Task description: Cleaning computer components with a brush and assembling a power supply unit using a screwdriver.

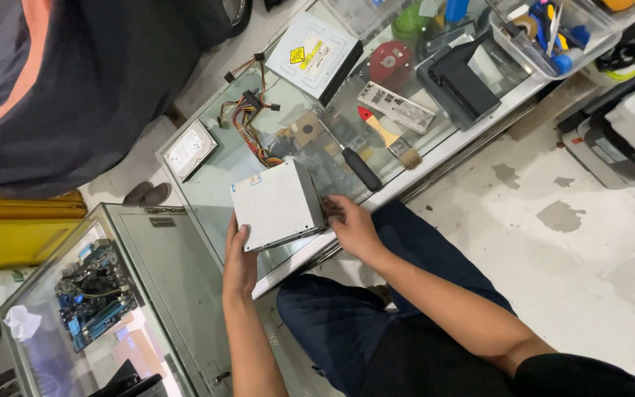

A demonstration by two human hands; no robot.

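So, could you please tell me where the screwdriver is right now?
In the head view, the screwdriver lies on the glass table at centre, just beyond the grey metal box, with the paintbrush to its right.

Both forearms reach forward, left hand [239, 259] and right hand [353, 226] each curled in a grip.

Even, fairly bright indoor light fills the frame, and the pale floor [575, 242] at right looks nearly washed out. The glass tabletop [222, 176] carries soft reflections and mild glare, with only faint shadows beneath the objects on it. Focus is sharp at centre, while the dark clothing [75, 81] in the upper left loses detail and the edges bend slightly.
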